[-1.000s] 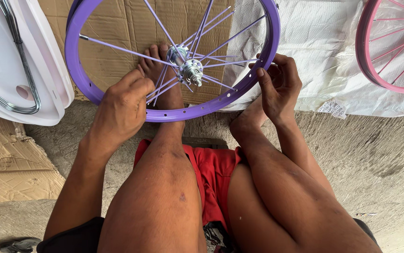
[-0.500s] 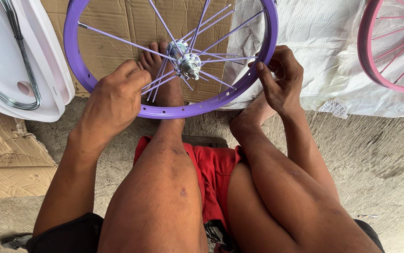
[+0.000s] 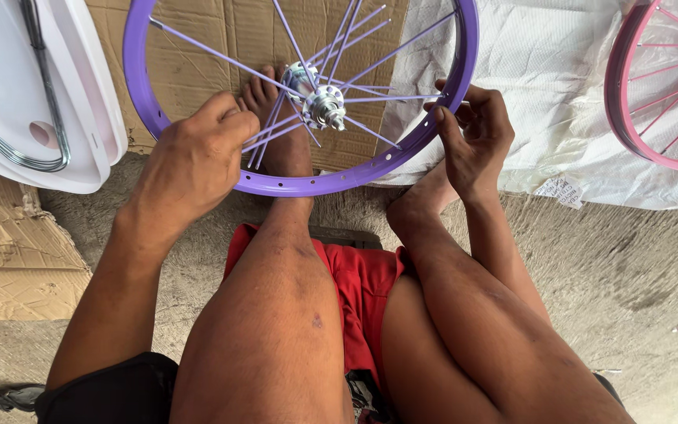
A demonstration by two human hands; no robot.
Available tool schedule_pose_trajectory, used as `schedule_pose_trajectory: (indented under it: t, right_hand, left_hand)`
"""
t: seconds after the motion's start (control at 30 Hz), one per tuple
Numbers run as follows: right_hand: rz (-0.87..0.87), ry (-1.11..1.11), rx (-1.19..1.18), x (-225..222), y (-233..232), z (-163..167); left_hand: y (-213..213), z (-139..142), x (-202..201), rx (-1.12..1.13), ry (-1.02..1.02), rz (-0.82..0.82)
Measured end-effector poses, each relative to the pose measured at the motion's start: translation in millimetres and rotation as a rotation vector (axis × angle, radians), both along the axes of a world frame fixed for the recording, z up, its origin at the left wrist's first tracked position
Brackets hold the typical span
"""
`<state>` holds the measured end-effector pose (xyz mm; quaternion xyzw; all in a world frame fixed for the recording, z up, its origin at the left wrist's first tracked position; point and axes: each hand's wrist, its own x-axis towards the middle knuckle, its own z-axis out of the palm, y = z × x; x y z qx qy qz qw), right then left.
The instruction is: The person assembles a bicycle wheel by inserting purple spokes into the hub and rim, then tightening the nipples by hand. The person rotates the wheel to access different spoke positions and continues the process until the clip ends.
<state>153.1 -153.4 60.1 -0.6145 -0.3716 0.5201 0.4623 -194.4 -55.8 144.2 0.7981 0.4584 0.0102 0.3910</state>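
At the far left, one white plastic panel (image 3: 9, 118) with a bent metal rod (image 3: 44, 102) on it overlaps flattened cardboard (image 3: 197, 55) on the concrete floor (image 3: 630, 283). The left hand (image 3: 194, 161) is closed in a fist around a bundle of loose purple spokes (image 3: 264, 137) near the lower left of the rim. One purple bicycle wheel rim (image 3: 307, 184) lies flat, its axle pointing up toward the camera, with the silver hub (image 3: 319, 98) at centre and a bare foot (image 3: 276, 126) under the spokes. The right hand (image 3: 472, 133) pinches a spoke end at the rim's right edge, fingertips together. Beneath, two bare legs and red shorts (image 3: 359, 283). At the right edge, one pink wheel rim (image 3: 630, 133) rests on a white woven sheet (image 3: 551, 94).
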Motion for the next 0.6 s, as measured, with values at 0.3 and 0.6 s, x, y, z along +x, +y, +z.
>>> schedule_pose_trajectory:
  t: [0.3, 0.6]
  right_hand:
    - [-0.001, 0.022, -0.042, 10.2, -0.2, -2.4]
    - [0.275, -0.097, 0.129, 15.6, 42.1, 22.9]
  left_hand:
    - [-5.6, 12.0, 9.9, 0.056, -0.094, 0.005]
    - [-10.5, 13.2, 13.9, -0.031, -0.101, 0.008]
